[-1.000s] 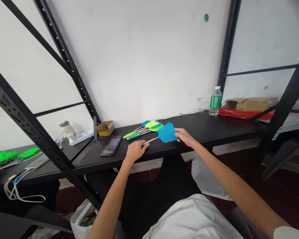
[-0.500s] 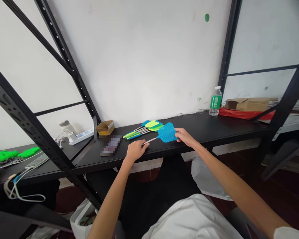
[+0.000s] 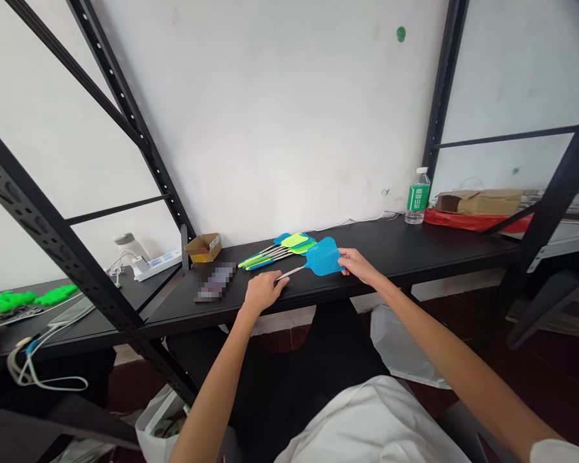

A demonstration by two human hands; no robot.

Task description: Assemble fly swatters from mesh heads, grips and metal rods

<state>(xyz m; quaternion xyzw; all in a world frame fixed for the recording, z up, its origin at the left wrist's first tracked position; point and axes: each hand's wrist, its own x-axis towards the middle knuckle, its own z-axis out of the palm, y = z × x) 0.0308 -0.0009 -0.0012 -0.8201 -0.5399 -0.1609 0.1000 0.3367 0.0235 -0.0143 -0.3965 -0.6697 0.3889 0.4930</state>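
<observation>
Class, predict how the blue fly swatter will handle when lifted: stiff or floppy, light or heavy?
The blue fly swatter is probably light: its perforated plastic head looks thin. The slim metal handle may flex slightly. Lying flat, it seems unlikely to roll.

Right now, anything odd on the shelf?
The blue plastic fly swatter lies apart from the bunch of swatters, angled across the black shelf, touched by the left hand and right hand. Beside it, a pixelated patch hides some object.
</observation>
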